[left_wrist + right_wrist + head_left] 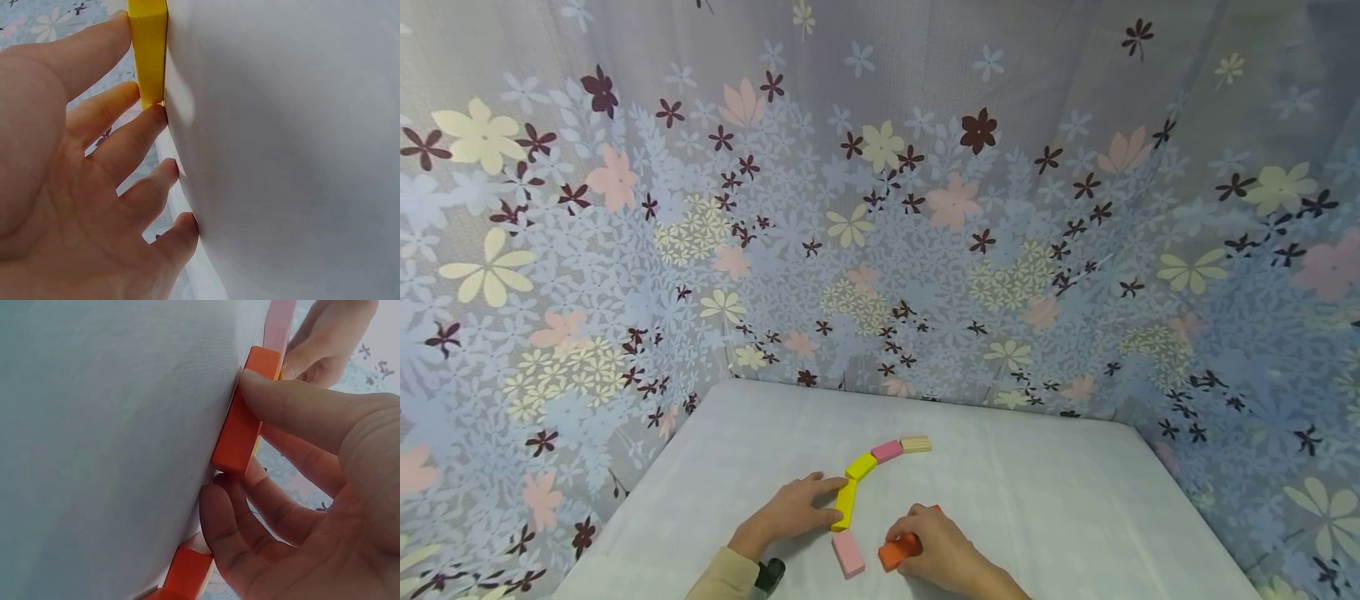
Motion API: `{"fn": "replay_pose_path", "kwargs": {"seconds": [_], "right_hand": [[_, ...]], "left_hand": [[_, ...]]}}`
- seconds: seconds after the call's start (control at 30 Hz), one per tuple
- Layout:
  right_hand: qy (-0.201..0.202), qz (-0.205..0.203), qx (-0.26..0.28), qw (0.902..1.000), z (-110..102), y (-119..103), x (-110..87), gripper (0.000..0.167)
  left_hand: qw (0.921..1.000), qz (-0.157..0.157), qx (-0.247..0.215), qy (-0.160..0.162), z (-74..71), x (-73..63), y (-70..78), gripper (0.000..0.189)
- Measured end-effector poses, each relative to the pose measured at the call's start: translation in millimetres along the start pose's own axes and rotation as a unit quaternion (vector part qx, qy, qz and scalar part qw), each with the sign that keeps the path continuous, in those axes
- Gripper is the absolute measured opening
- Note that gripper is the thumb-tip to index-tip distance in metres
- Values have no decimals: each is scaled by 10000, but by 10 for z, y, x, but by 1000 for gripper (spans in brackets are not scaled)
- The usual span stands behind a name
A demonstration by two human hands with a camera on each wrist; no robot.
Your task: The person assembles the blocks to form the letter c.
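My left hand (797,507) rests against the left side of a long yellow block (846,504), its thumb and index fingertip touching it. In the left wrist view the fingers are spread beside that yellow block (150,53). My right hand (943,550) holds an orange block (897,552) on the table, to the right of a pink block (848,554). The right wrist view shows the thumb pressed on one face of the orange block (240,419), with fingers behind it. Another orange block (187,572) lies near the fingertips, mostly hidden by the hand in the head view.
Beyond the long yellow block, a curved row continues with a second yellow block (861,466), a darker pink block (887,452) and a pale wooden block (916,444). The white-covered table (1045,483) meets a flowered curtain (880,250) at its back and sides.
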State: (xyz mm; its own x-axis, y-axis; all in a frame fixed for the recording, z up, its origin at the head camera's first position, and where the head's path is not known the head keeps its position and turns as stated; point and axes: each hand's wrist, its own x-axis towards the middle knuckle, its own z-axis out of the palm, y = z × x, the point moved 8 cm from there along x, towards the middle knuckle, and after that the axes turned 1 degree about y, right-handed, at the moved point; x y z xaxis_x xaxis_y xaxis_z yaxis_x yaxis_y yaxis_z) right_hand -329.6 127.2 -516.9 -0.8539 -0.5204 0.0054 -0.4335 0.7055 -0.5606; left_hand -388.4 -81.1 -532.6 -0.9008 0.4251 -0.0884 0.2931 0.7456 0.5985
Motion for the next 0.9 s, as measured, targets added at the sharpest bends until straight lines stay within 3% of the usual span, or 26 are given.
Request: {"fn": "replay_pose_path", "kwargs": {"seconds": [0.6, 0.9], "right_hand": [[-8, 83, 17, 10000, 3, 11, -41, 26], [-66, 392, 84, 9992, 41, 71, -78, 25]], "left_hand": [[9999, -120, -36, -24, 28, 43, -33, 55], [9999, -138, -70, -52, 37, 56, -21, 55]]}}
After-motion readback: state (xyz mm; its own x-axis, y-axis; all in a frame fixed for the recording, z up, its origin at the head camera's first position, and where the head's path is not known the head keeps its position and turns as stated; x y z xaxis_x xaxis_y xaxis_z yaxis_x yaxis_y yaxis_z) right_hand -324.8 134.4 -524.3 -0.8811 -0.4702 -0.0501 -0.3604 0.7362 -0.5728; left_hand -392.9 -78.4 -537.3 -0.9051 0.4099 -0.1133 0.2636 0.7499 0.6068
